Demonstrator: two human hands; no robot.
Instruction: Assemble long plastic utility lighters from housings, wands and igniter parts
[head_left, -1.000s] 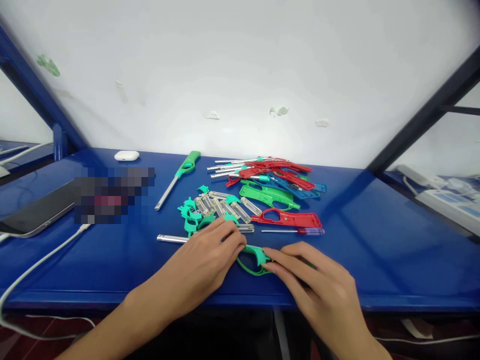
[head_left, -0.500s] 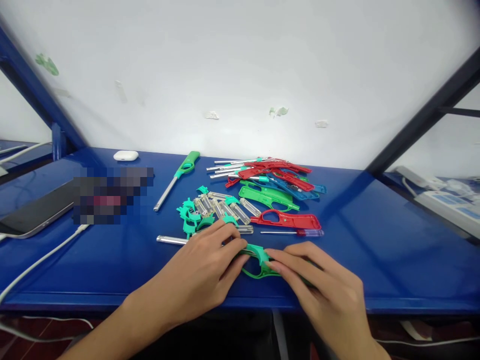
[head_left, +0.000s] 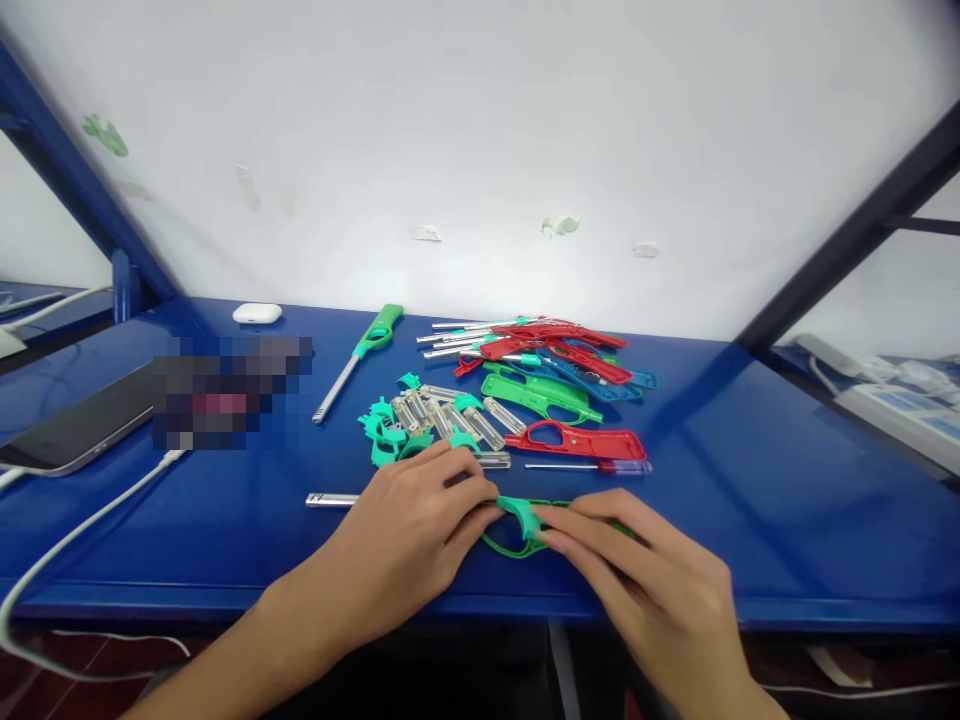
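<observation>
My left hand (head_left: 420,515) is closed on the front part of a long-necked gas lighter, whose metal tube (head_left: 331,500) sticks out to the left. Between my hands shows the thin loop of its green half-shell (head_left: 504,550). A teal trigger (head_left: 521,516) lies over that loop, pinched by the fingertips of my right hand (head_left: 652,575). The left fingertips touch the trigger's left end or come very near it. My right hand and fingers hide the handle end of the shell.
Behind my hands lie several clear fuel tanks (head_left: 484,427), loose teal triggers (head_left: 384,428), a red half-shell (head_left: 592,442) and a screwdriver (head_left: 622,467). Farther back are a lighter pile (head_left: 570,345) and a whole green lighter (head_left: 379,330). A phone (head_left: 75,415) lies left.
The teal trigger has tilted and shifted slightly between the fingertips. The metal tube's tip has moved a little left and down. Both hands keep nearly the same place.
</observation>
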